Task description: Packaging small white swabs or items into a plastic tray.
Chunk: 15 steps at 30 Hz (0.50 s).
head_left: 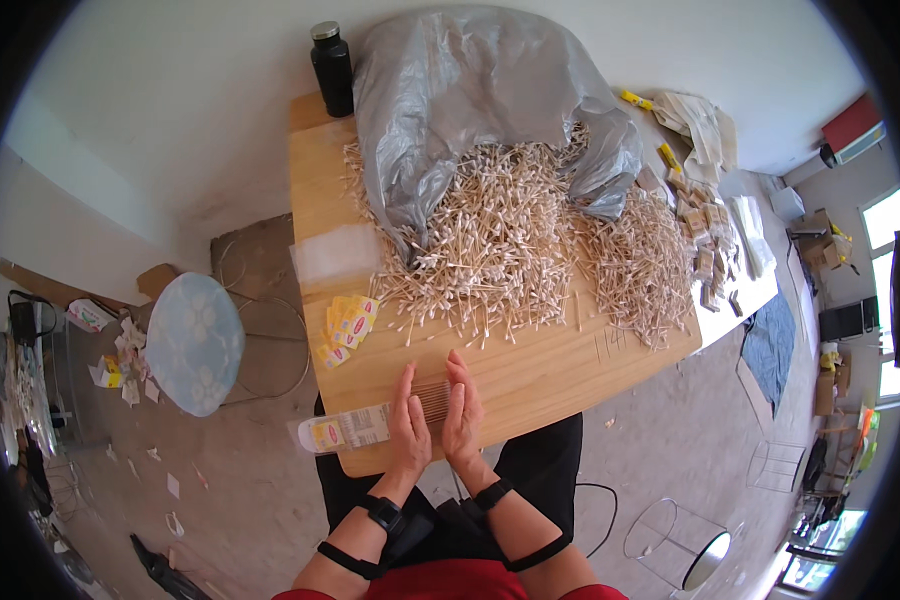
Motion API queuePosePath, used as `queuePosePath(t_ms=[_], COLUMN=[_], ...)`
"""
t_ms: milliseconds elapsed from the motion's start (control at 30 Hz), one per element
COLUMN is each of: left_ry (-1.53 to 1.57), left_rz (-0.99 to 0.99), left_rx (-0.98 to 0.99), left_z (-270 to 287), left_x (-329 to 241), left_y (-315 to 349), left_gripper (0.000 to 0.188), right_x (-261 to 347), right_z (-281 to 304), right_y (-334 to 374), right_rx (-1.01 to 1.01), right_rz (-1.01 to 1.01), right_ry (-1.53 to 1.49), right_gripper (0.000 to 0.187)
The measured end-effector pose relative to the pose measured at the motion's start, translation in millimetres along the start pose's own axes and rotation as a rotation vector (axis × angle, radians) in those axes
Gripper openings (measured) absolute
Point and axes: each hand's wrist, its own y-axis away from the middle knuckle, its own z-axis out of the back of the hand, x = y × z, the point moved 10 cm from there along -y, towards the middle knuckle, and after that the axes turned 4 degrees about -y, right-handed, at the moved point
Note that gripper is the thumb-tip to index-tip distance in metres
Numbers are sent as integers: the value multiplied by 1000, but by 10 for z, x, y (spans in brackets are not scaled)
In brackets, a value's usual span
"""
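Near the front edge of the wooden table, my left hand (408, 428) and my right hand (462, 415) face each other with fingers straight. A flat row of cotton swabs (433, 398) is held between the two palms. Beside my left hand lies a clear plastic packet (365, 426) with a yellow and white label; its right end is hidden behind that hand. Farther back spreads a large heap of loose cotton swabs (500, 240), spilling from a grey plastic bag (470, 75). Yellow label cards (350, 322) lie fanned out to the left of my hands.
On the wooden table (550, 375) are a second swab pile (638, 265), clear plastic sheets (338, 254) and a black bottle (332, 70). Bundled packs (708, 235) sit on a white surface at right. A pale blue round stool (196, 343) stands to the left.
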Motion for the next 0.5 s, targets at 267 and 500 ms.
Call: queuePosePath(t_ms=[267,500], left_ry=[45,-339], left_rz=[56,-191], left_rx=[-102,139], left_z=[272,592], left_x=[73,-41], left_y=[53,636], left_gripper=[45,55], right_x=[98,334], right_z=[41,-346], right_y=[19,429], right_rx=[104,810], right_rz=[44,397], right_ry=[116,932], right_gripper=[36,80])
